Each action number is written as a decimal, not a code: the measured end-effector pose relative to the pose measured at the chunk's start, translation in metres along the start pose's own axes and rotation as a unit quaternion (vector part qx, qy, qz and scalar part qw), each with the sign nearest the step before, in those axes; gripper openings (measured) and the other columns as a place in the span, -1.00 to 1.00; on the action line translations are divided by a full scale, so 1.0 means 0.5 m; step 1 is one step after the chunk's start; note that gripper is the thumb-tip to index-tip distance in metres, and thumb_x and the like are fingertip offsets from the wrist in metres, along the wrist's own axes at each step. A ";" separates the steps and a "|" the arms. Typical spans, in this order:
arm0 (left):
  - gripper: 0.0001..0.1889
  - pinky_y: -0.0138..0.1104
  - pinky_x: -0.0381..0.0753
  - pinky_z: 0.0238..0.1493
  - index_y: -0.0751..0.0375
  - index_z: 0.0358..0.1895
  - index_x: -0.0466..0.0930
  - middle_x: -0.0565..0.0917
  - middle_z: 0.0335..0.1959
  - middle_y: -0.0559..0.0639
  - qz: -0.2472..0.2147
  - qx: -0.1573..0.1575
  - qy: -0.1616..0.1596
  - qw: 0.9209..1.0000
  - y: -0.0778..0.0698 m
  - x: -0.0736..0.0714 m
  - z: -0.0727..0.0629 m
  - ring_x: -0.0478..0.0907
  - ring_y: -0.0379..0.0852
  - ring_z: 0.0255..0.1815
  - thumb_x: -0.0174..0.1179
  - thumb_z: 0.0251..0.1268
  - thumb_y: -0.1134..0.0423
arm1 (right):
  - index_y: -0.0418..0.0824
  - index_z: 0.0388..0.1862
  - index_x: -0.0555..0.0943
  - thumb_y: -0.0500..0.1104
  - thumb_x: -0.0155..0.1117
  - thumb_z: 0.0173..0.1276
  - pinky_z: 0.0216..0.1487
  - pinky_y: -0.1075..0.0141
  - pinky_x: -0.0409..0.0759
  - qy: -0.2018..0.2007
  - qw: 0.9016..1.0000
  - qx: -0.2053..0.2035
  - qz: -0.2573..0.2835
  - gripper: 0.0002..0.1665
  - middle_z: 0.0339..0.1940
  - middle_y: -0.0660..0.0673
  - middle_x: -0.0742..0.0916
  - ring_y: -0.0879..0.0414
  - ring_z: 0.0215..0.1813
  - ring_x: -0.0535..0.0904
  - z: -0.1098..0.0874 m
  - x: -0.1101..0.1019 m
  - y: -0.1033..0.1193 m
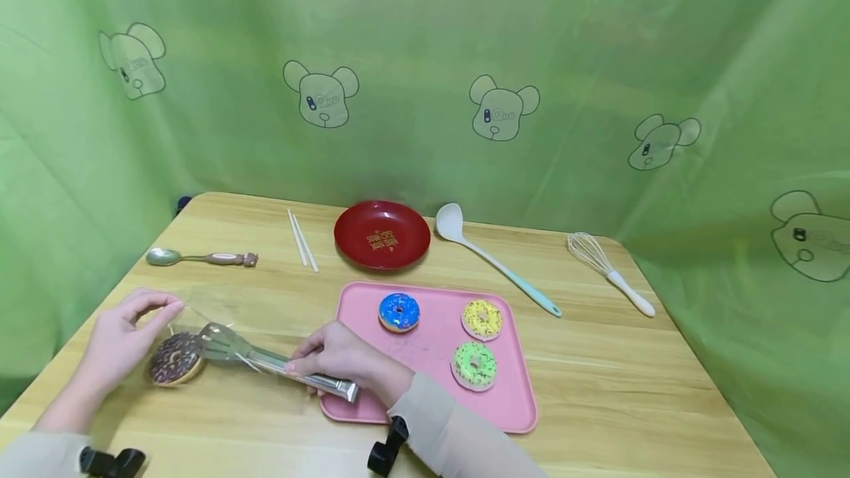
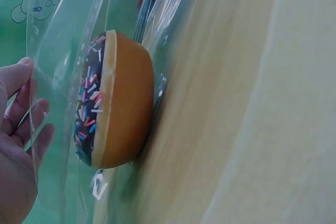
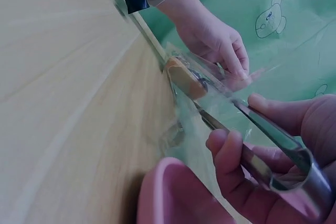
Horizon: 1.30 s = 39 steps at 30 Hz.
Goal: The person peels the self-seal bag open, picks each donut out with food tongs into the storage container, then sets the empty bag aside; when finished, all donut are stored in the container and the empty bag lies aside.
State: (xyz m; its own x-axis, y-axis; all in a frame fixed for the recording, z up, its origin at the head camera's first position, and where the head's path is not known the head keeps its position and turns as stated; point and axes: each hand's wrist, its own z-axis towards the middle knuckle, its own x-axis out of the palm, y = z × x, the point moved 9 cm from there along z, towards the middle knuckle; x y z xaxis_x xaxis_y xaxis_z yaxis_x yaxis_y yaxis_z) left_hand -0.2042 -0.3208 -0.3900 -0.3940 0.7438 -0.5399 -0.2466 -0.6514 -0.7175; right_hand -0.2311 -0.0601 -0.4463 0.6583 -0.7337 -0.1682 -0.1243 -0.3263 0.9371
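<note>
My left hand [image 1: 126, 338] pinches the edge of a clear plastic bag [image 2: 55, 103] at the table's left side. A chocolate-iced doughnut [image 1: 174, 358] with coloured sprinkles lies low within the bag, as the left wrist view shows. My right hand [image 1: 348, 356] holds metal tongs [image 1: 224, 343] by their arms, pointing left over the near left corner of the pink tray [image 1: 425, 408]. The tips of the tongs are beside the doughnut; the head view does not show clearly whether they touch it. On the tray sit a blue doughnut [image 1: 399, 313], a yellow one [image 1: 482, 319] and a green one [image 1: 474, 366].
Along the back lie a spoon [image 1: 226, 259], white chopsticks [image 1: 302, 242], a red plate [image 1: 381, 234], a ladle [image 1: 491, 260] and a whisk [image 1: 607, 268]. Green curtains [image 1: 412, 43] surround the wooden table [image 1: 617, 389].
</note>
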 end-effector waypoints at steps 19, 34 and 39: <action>-0.80 -0.76 0.28 -0.14 0.35 -0.17 0.58 0.54 -0.30 -0.48 -0.002 -0.007 -0.008 1.000 0.005 -0.003 0.003 0.38 -0.57 -0.19 0.21 0.24 0.27 | -0.34 -0.33 0.65 -0.29 0.36 0.14 -0.76 0.35 0.49 0.027 1.000 0.010 0.002 -0.86 -0.65 -0.20 0.64 0.10 -0.74 0.48 0.012 0.036 -0.003; -0.73 -0.77 0.19 -0.12 0.35 -0.10 0.54 0.49 -0.25 -0.55 0.005 -0.019 0.005 1.000 0.014 -0.009 -0.007 0.34 -0.60 -0.14 0.20 0.26 0.22 | -0.28 -0.38 0.67 -0.28 0.39 0.12 -0.73 0.37 0.50 0.014 1.000 0.002 0.013 -0.91 -0.63 -0.16 0.65 0.11 -0.71 0.50 -0.024 -0.001 -0.003; -0.74 -0.78 0.17 -0.13 0.34 -0.12 0.56 0.48 -0.25 -0.59 0.006 -0.016 -0.005 1.000 0.015 -0.015 -0.007 0.34 -0.62 -0.14 0.23 0.23 0.23 | -0.31 -0.32 0.67 -0.30 0.38 0.13 -0.70 0.34 0.54 0.013 1.000 -0.013 0.014 -0.87 -0.58 -0.19 0.68 0.10 -0.71 0.52 -0.044 -0.028 -0.002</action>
State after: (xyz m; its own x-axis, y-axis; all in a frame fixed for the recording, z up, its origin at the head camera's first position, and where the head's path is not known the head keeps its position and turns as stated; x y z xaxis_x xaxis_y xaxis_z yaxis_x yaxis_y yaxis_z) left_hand -0.2001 -0.3306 -0.3927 -0.4058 0.7346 -0.5438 -0.2141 -0.6548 -0.7248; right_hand -0.2240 -0.0367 -0.4382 0.6737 -0.7267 -0.1345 -0.1242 -0.2907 0.9487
